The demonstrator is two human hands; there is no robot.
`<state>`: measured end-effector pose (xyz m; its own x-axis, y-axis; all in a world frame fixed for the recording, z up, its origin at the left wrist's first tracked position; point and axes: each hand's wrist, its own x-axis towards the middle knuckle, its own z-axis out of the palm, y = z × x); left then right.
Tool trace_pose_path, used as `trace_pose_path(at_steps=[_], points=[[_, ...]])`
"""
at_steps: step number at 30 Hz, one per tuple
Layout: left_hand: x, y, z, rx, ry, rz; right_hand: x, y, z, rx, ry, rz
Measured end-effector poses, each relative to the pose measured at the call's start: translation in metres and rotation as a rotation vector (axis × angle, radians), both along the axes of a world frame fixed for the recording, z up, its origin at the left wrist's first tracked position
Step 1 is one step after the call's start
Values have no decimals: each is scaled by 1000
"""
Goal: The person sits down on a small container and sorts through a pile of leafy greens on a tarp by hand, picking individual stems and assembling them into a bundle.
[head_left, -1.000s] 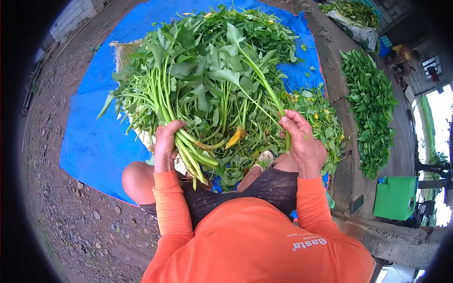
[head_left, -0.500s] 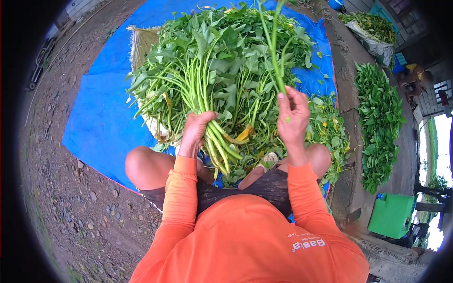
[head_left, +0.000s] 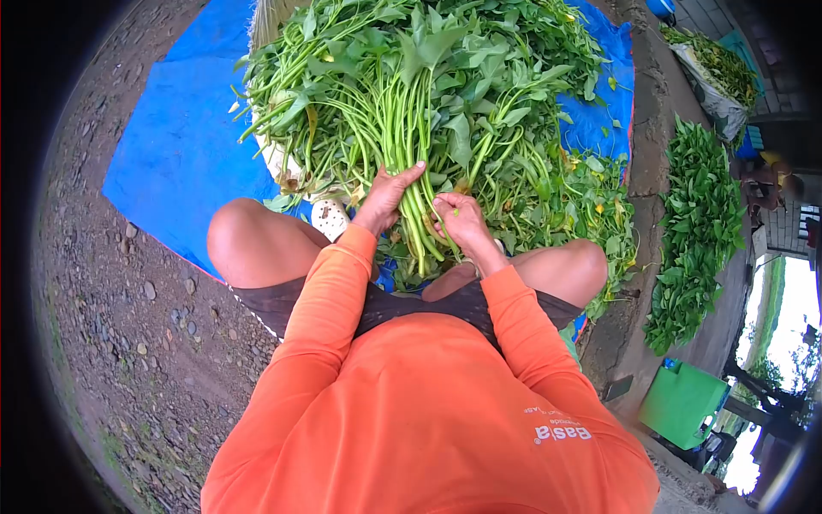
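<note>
My left hand (head_left: pixel 392 199) is wrapped round the stems of a bunch of water spinach (head_left: pixel 402 120), whose leaves point away from me and whose cut ends hang over my lap. Close by on the right, my right hand (head_left: pixel 462 221) is closed, fingers curled on a water spinach stem (head_left: pixel 433 182) along the bunch's side. Its fingertips are partly hidden. Behind both hands lies a large heap of the same greens (head_left: pixel 514 68).
A blue tarp (head_left: pixel 171 146) lies under the heap, with stony ground (head_left: pixel 145 343) to the left. To the right are a row of leafy greens (head_left: pixel 693 231), a green container (head_left: pixel 683 403) and a filled sack (head_left: pixel 715 94). Another person (head_left: pixel 771 180) is at far right.
My right hand has come down and left from holding a stem aloft to the side of the bunch. My left hand still grips the bunch. The whole view has shifted.
</note>
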<state>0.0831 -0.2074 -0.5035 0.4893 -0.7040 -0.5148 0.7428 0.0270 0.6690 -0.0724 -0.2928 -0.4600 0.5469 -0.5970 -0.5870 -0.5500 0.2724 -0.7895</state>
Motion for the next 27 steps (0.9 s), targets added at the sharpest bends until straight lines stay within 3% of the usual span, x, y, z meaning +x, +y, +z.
trace_pose_path(at_steps=[3, 4, 5, 7, 8, 10, 11, 12, 13, 15, 16, 17, 18, 19, 23, 24, 25, 27], points=[[-17, 3, 25, 159, -281, 195, 6, 9, -1, -92, 30, 74], [-19, 6, 25, 179, -352, 148, 8, 12, -13, -325, -4, 197], [-18, 9, 25, 200, -422, 99, 2, 8, -17, -173, 46, 298], [-9, 13, 21, 333, -310, -67, 3, 19, -24, -240, -70, 340], [-4, 15, 21, 315, -259, -84, -2, 19, -23, -315, 22, 467], [-1, 16, 4, 443, -569, -73, 13, 8, 23, -492, 186, 718], [-1, 18, -2, 509, -723, -67, 25, 4, 34, -736, -33, 463], [-2, 22, 23, 504, -817, -82, 35, 1, 45, -955, -242, 186], [-3, 20, 42, 550, -870, -128, 54, -9, 67, -999, -407, 14], [-5, 21, 72, 656, -973, -207, 88, -42, 104, -1049, -367, -183], [-6, 21, 88, 578, -989, -238, 102, -64, 108, -957, -353, -312], [-5, 26, 109, 379, -856, -298, 110, -86, 105, -756, -398, -413], [-4, 28, 116, 296, -745, -417, 120, -104, 96, -715, -452, -574], [1, 28, 121, 211, -631, -530, 132, -135, 62, -500, -626, -684], [7, 30, 135, 39, -462, -530, 160, -150, 26, -40, -718, -515], [9, 32, 134, 21, -447, -478, 160, -128, 58, 58, -669, -499], [10, 36, 132, 5, -428, -427, 164, -126, 67, 40, -660, -410], [12, 36, 131, -41, -141, -278, 177, -121, 76, 9, -640, -226]])
